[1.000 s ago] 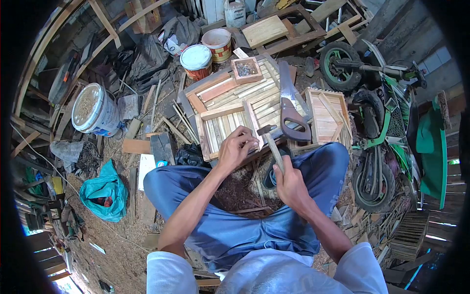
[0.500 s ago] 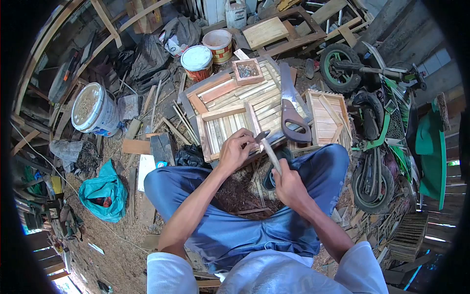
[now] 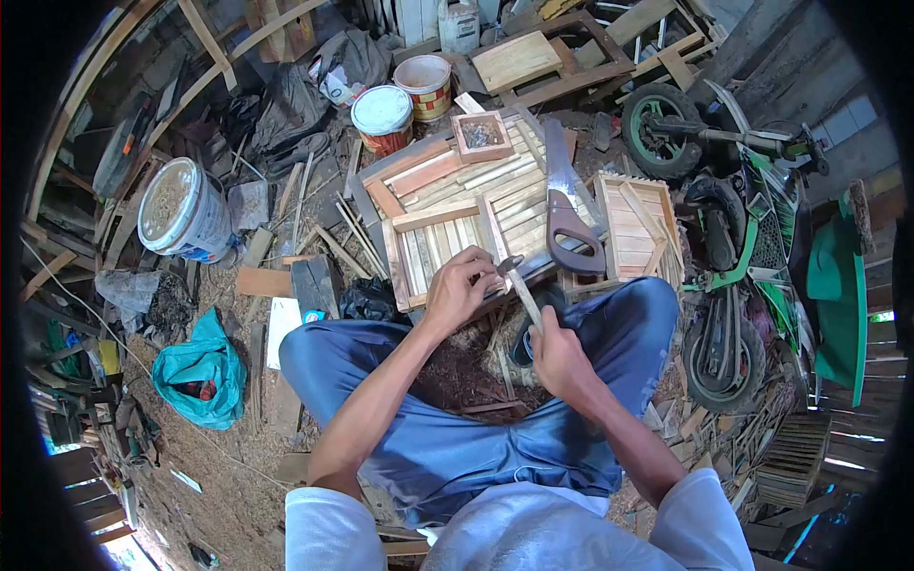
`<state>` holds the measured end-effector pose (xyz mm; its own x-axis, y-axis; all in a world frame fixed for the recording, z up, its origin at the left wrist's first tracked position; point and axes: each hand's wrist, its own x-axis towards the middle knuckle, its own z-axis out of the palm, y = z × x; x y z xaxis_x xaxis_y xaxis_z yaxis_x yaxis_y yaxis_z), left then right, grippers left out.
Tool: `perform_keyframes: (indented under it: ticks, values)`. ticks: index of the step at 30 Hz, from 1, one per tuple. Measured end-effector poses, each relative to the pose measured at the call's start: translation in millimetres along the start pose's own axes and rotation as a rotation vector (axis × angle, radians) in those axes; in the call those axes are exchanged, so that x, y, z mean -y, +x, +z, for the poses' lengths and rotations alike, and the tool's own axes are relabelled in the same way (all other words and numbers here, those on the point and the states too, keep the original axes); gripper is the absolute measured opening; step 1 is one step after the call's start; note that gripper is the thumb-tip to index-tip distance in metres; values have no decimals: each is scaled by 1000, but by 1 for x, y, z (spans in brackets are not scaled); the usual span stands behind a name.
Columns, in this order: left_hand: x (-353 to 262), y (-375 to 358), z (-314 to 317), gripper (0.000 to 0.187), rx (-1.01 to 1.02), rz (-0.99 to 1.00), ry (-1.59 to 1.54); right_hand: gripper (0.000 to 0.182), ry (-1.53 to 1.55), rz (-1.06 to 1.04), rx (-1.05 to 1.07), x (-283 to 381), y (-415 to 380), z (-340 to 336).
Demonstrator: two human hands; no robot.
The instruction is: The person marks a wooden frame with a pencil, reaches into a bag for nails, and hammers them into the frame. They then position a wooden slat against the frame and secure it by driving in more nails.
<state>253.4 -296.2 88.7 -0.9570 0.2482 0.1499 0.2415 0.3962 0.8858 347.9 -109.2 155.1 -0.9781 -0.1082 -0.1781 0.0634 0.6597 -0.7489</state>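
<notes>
My right hand (image 3: 562,357) is wrapped round the pale wooden handle of a hammer (image 3: 524,297). The hammer's dark head lies close to the fingertips of my left hand (image 3: 460,285), above the near edge of a wooden frame (image 3: 436,221). My left thumb and fingers are pinched together at that edge; whatever is between them is too small to make out. Slats show inside the frame, which rests on a slatted wooden work surface (image 3: 416,198) in front of my knees. A handsaw (image 3: 571,233) with a dark handle lies just right of the frame.
Beyond the frame sits a small wooden box of nails (image 3: 482,136). A slatted wooden tray (image 3: 638,224) stands to the right, near a green motorbike (image 3: 752,247). Buckets, including a white bucket (image 3: 188,214), and a teal bag (image 3: 202,376) are at left. Wood scraps litter the floor.
The hammer's head has shifted very slightly beside my left fingertips, and its handle has tilted a little. My left hand keeps its pinch in nearly the same place.
</notes>
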Motion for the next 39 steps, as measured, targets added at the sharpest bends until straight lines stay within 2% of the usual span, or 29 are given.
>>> perform_keyframes:
  ticks: [3, 6, 10, 14, 17, 19, 23, 26, 29, 32, 35, 39]
  values:
    - [0, 4, -1, 11, -14, 36, 4, 20, -21, -8, 27, -1, 3, -4]
    - [1, 2, 0, 11, 0, 14, -22, 21, 61, -46, -91, 21, -3, -11]
    - [1, 2, 0, 12, -21, -2, 6, 18, -91, -20, 41, -4, 5, -1]
    - [0, 2, 1, 12, -9, -6, -18, 19, 29, -46, -65, 23, -1, -16]
    - [0, 1, 1, 12, -2, -30, -27, 19, -71, -55, -5, -9, 2, 4]
    - [3, 2, 1, 13, -22, -2, -25, 18, -129, -13, 62, -4, 4, -2]
    - [-2, 2, -1, 12, 24, -32, -6, 19, 46, -8, -26, 27, -2, -15]
    - [-1, 2, 0, 11, -1, -17, 29, 20, -105, 49, 70, -3, 1, 2]
    - [3, 2, 1, 10, -8, -14, -11, 19, -71, 36, 80, 6, 5, -11]
    - [-1, 2, -2, 8, 9, 23, 54, 18, -7, 3, 32, 17, 0, -21]
    - [1, 5, -6, 8, -41, 250, 127, 19, 16, -37, -25, 11, 0, -23]
    - [2, 6, -13, 19, 159, 176, 123, 20, -1, 23, 7, 4, -6, -21]
